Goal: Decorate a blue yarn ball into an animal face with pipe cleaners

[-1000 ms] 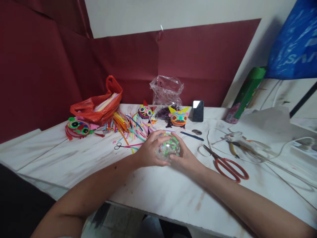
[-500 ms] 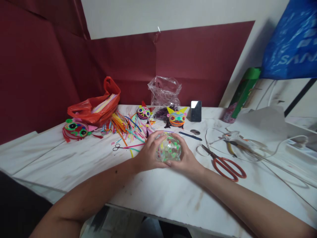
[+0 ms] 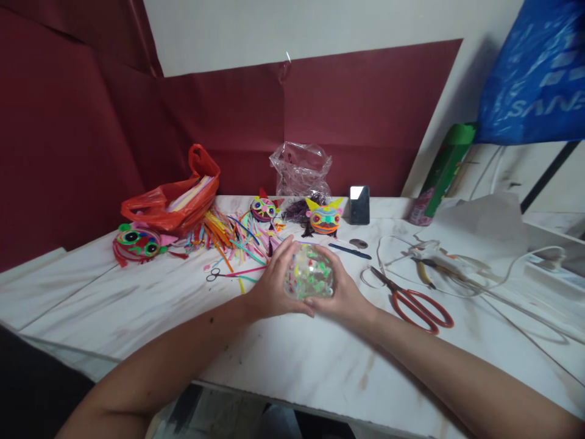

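Observation:
A clear, rounded, bowl-like shell [image 3: 311, 274] with green, yellow and red specks sits between my two hands, above the near middle of the table. My left hand [image 3: 273, 283] curls around its left side, thumb underneath. From the right, my right hand [image 3: 340, 285] wraps it with the fingers behind. Just beyond it are a colourful decorated head with yellow horns [image 3: 323, 218] and a smaller one with red horns [image 3: 265, 208]. Small scissors [image 3: 214, 275] lie left of my left hand, and large red-handled scissors [image 3: 414, 302] lie right of my right hand.
A red plastic bag [image 3: 176, 204] of coloured strips rests at the back left, beside a decorated green-eyed head [image 3: 137, 242]. Behind stand a clear plastic bag [image 3: 301, 167] and a phone [image 3: 359, 205]. Pliers [image 3: 424, 273], white cables and a green spray can [image 3: 442, 174] are at the right.
The fingers of my left hand have lifted and loosened slightly on the shell, which shows a little more of its speckled side. The whole view has shifted slightly.

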`<state>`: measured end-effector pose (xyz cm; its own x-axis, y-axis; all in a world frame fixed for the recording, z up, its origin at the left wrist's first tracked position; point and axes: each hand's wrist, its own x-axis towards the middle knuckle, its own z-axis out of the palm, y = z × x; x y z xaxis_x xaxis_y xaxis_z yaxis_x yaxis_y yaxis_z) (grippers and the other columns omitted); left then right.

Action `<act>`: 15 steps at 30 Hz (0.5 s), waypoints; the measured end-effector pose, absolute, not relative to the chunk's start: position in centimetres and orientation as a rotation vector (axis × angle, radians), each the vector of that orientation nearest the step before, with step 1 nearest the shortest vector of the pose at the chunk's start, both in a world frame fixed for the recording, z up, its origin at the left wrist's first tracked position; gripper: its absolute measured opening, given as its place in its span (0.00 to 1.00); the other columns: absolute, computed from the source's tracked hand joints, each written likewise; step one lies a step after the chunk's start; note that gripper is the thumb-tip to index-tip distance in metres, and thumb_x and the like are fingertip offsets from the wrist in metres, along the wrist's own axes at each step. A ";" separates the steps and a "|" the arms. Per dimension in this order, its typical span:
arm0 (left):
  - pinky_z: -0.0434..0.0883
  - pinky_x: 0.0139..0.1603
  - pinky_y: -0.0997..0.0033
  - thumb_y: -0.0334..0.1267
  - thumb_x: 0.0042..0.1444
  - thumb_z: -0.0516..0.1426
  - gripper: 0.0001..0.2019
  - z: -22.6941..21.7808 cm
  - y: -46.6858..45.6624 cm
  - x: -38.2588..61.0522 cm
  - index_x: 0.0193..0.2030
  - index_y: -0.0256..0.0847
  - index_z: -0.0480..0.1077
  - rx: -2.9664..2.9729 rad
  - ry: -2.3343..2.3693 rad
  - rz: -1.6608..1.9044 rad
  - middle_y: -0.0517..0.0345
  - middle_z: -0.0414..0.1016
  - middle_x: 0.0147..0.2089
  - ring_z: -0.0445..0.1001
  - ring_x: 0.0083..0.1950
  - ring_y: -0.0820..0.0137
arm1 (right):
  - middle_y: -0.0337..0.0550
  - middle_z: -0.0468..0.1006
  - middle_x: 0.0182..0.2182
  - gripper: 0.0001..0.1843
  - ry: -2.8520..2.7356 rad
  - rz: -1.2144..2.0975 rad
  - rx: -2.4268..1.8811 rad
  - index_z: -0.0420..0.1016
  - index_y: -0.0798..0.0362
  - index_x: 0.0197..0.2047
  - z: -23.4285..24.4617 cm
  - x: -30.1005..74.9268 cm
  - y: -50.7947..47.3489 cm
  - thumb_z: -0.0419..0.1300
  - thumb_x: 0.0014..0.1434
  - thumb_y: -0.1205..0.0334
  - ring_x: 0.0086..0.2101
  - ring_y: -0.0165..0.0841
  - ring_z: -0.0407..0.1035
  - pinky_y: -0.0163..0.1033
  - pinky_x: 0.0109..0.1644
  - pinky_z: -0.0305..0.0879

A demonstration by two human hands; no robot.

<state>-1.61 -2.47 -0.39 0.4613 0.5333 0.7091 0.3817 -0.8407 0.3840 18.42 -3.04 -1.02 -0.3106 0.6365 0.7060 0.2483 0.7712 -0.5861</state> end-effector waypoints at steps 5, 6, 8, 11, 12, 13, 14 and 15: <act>0.47 0.70 0.44 0.67 0.40 0.60 0.56 0.9 -2.5 -1.8 0.69 0.35 0.45 2.184 0.876 1.143 0.34 0.44 0.72 0.44 0.72 0.45 | 0.55 0.57 0.62 0.49 -1.997 0.222 -0.588 0.49 0.46 0.66 -1.3 18.7 -2.6 0.69 0.46 0.52 0.64 0.50 0.52 0.59 0.65 0.53; 0.49 0.70 0.44 0.67 0.40 0.61 0.56 1.1 -2.4 -1.9 0.69 0.35 0.47 2.142 0.877 1.106 0.33 0.48 0.71 0.48 0.72 0.45 | 0.56 0.56 0.63 0.49 -2.014 0.192 -0.575 0.48 0.45 0.66 -1.4 18.7 -2.5 0.70 0.47 0.53 0.64 0.51 0.51 0.60 0.65 0.53; 0.52 0.69 0.45 0.65 0.39 0.63 0.55 1.4 -2.2 -2.0 0.68 0.34 0.49 2.109 0.846 1.054 0.33 0.53 0.69 0.53 0.70 0.46 | 0.56 0.54 0.63 0.50 -2.038 0.152 -0.551 0.46 0.43 0.67 -1.6 18.6 -2.3 0.70 0.47 0.55 0.64 0.51 0.51 0.61 0.64 0.54; 0.57 0.67 0.47 0.61 0.39 0.65 0.52 1.3 -2.0 -2.0 0.66 0.35 0.51 2.108 0.793 1.054 0.34 0.55 0.67 0.57 0.68 0.48 | 0.56 0.51 0.64 0.51 -2.069 0.123 -0.523 0.44 0.42 0.68 -2.0 18.6 -2.1 0.69 0.48 0.57 0.65 0.50 0.50 0.61 0.63 0.55; 0.59 0.66 0.48 0.59 0.39 0.66 0.51 1.2 -2.0 -2.0 0.66 0.36 0.51 2.104 0.784 1.068 0.35 0.57 0.66 0.59 0.67 0.49 | 0.56 0.50 0.65 0.51 -2.084 0.121 -0.521 0.44 0.41 0.68 -2.0 18.6 -2.1 0.69 0.49 0.57 0.65 0.49 0.49 0.60 0.63 0.55; 0.60 0.65 0.49 0.57 0.40 0.67 0.50 1.0 -2.0 -2.0 0.65 0.37 0.52 2.102 0.781 1.083 0.36 0.59 0.65 0.61 0.66 0.49 | 0.55 0.50 0.65 0.51 -2.098 0.123 -0.517 0.43 0.41 0.68 -2.0 18.7 -2.0 0.69 0.49 0.57 0.65 0.49 0.48 0.60 0.64 0.54; 0.62 0.64 0.50 0.54 0.40 0.67 0.48 0.8 -2.0 -1.9 0.65 0.38 0.52 2.108 0.779 1.106 0.37 0.60 0.64 0.62 0.65 0.50 | 0.55 0.49 0.66 0.51 -2.107 0.137 -0.517 0.43 0.41 0.68 -2.0 18.7 -2.0 0.69 0.49 0.55 0.66 0.50 0.47 0.61 0.64 0.53; 0.62 0.64 0.50 0.52 0.40 0.67 0.47 0.7 -2.0 -1.9 0.64 0.38 0.53 2.135 0.776 1.140 0.39 0.61 0.63 0.63 0.64 0.51 | 0.55 0.47 0.67 0.52 -2.104 0.170 -0.523 0.43 0.41 0.69 -2.0 18.7 -1.9 0.69 0.48 0.52 0.67 0.50 0.45 0.61 0.65 0.51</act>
<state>-1.89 -2.04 0.66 0.4625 0.7216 0.5152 0.2150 -0.6550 0.7244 18.73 -1.93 -1.97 -0.4769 0.4293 0.7670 0.3007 0.8996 -0.3166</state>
